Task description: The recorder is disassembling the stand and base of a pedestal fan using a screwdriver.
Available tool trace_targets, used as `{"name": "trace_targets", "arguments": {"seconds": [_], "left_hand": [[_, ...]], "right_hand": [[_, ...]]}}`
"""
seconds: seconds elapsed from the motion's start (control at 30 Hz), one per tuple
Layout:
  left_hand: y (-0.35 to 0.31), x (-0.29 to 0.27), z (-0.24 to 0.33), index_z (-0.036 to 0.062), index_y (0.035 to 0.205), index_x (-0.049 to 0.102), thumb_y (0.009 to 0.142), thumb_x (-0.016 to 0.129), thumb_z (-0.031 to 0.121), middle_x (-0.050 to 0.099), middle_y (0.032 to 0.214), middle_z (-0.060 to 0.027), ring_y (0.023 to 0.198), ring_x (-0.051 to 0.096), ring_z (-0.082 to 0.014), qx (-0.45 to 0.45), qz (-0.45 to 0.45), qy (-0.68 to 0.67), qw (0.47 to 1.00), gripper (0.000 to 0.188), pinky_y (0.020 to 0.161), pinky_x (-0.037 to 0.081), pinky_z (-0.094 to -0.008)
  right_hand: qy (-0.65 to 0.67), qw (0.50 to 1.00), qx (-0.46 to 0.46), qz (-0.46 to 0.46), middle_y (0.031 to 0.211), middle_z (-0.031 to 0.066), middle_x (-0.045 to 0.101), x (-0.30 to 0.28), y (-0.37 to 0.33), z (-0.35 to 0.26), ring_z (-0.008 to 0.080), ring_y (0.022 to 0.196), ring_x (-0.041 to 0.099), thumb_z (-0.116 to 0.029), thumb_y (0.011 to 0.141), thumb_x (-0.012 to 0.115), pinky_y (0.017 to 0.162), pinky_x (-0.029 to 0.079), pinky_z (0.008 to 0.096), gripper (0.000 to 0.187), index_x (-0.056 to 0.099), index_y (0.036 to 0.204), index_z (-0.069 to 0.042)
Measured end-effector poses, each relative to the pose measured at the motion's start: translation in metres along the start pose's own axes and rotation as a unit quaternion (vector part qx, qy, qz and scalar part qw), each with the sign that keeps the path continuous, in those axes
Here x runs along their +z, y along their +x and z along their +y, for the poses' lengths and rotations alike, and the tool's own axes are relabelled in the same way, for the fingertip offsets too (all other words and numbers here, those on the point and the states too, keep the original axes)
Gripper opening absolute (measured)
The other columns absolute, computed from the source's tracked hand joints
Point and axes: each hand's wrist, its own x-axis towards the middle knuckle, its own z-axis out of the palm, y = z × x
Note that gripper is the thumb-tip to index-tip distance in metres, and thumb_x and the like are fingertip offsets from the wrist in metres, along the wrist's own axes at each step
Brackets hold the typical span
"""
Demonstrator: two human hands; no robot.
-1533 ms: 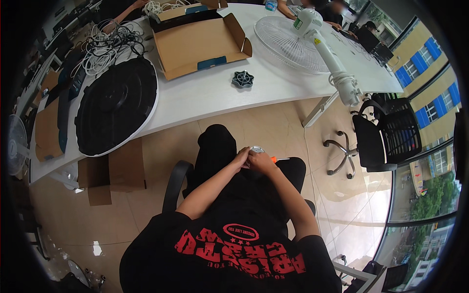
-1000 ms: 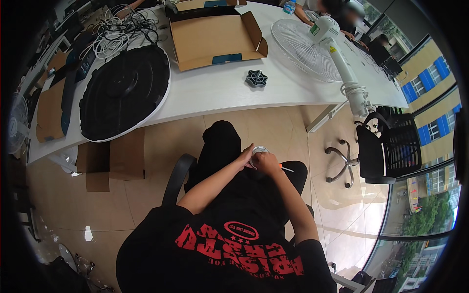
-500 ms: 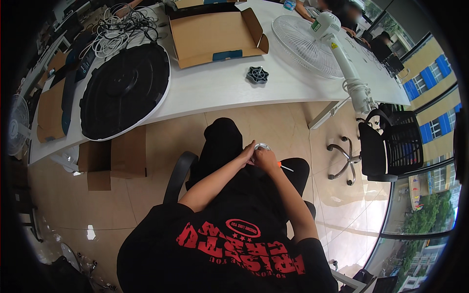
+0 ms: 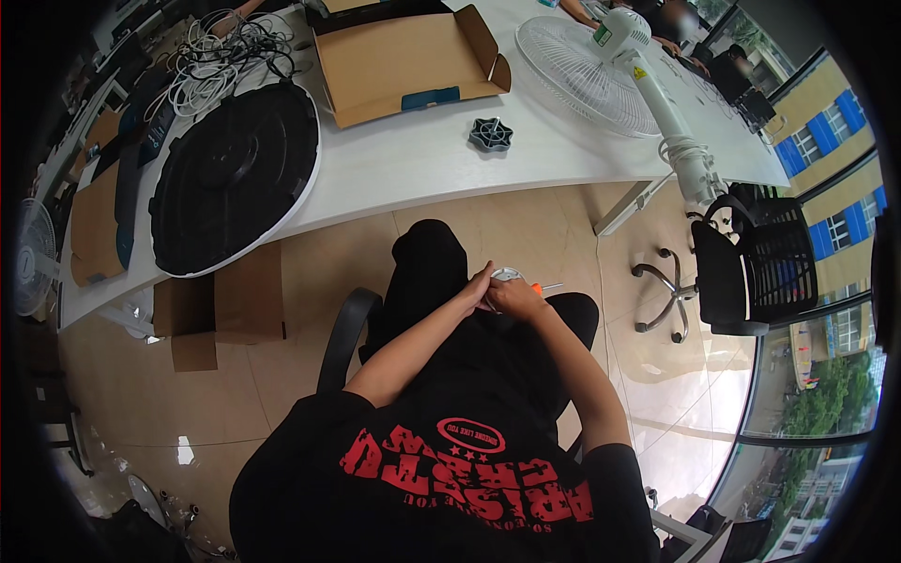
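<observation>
Both my hands meet above my lap, in front of the table. My left hand (image 4: 477, 291) is closed against the side of a small round whitish part (image 4: 507, 274), mostly hidden by the fingers. Over the same part lies my right hand (image 4: 515, 298), with its fingers curled. From the right hand's outer side sticks an orange-handled screwdriver (image 4: 538, 289), its thin shaft pointing right, away from the round part. Most of its handle is covered by the hand. On the table ahead lies a dark star-shaped part (image 4: 491, 135), apart from both hands.
The white table (image 4: 394, 183) carries a large black round base (image 4: 235, 178), an open cardboard box (image 4: 404, 70), tangled cables (image 4: 221, 56) and a white fan (image 4: 587, 75). Another carton (image 4: 249, 300) stands on the floor at left. An office chair (image 4: 751, 267) is at right.
The screwdriver's shaft has swung from pointing down-right to pointing right and slightly up, as my right hand turned. Both hands remain together at the round part. The view has shifted slightly.
</observation>
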Motion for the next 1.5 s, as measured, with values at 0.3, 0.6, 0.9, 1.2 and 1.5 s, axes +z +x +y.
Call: {"name": "trace_targets", "arguments": {"seconds": [0.3, 0.6, 0.9, 1.2, 1.5], "left_hand": [[0.009, -0.003, -0.005, 0.0038, 0.142, 0.046, 0.102, 0.027, 0.072, 0.063, 0.128, -0.0216, 0.108, 0.069, -0.0333, 0.002, -0.007, -0.005, 1.0, 0.082, 0.081, 0.063, -0.05], [0.017, -0.007, -0.011, 0.0061, 0.144, 0.046, 0.102, 0.023, 0.071, 0.062, 0.13, -0.0201, 0.111, 0.069, -0.0319, -0.002, -0.032, -0.004, 0.999, 0.081, 0.082, 0.063, -0.0479], [0.009, -0.006, -0.006, 0.0059, 0.143, 0.047, 0.102, 0.024, 0.072, 0.061, 0.13, -0.0203, 0.107, 0.07, -0.0335, -0.007, 0.003, 0.029, 1.0, 0.081, 0.077, 0.064, -0.0491], [0.016, -0.017, -0.014, 0.0091, 0.14, 0.051, 0.099, 0.023, 0.078, 0.066, 0.124, -0.0172, 0.106, 0.071, -0.0281, 0.012, 0.016, 0.012, 1.0, 0.085, 0.082, 0.062, -0.0471], [0.007, -0.026, -0.011, 0.0113, 0.149, 0.045, 0.102, 0.025, 0.072, 0.064, 0.128, -0.0152, 0.104, 0.072, -0.0277, 0.017, 0.042, -0.011, 0.999, 0.079, 0.078, 0.064, -0.0474]], "right_hand": [[0.007, 0.995, 0.093, 0.04, 0.101, 0.0139, 0.07, -0.005, -0.005, -0.011, 0.0317, 0.085, 0.072, -0.013, 0.083, 0.069, 0.073, 0.06, 0.0435, 0.019, 0.068, 0.098, -0.002], [0.062, 0.977, 0.204, -0.002, 0.095, 0.0186, 0.073, -0.002, -0.001, -0.012, 0.0363, 0.087, 0.072, -0.017, 0.087, 0.066, 0.075, 0.059, 0.0481, 0.019, 0.068, 0.098, -0.002], [0.022, 0.991, 0.132, 0.032, 0.103, 0.0165, 0.071, -0.001, 0.001, -0.018, 0.0342, 0.085, 0.073, -0.014, 0.083, 0.07, 0.07, 0.06, 0.0455, 0.021, 0.066, 0.099, -0.001], [-0.004, 0.996, 0.047, 0.07, 0.096, 0.0134, 0.067, -0.026, 0.004, -0.011, 0.033, 0.075, 0.071, -0.012, 0.079, 0.071, 0.065, 0.059, 0.0427, 0.019, 0.064, 0.094, -0.002], [0.249, 0.875, 0.157, 0.385, 0.083, 0.0132, 0.073, -0.178, 0.056, 0.002, 0.0342, 0.072, 0.068, -0.008, 0.081, 0.077, 0.066, 0.051, 0.0396, 0.023, 0.056, 0.084, -0.003]]}}
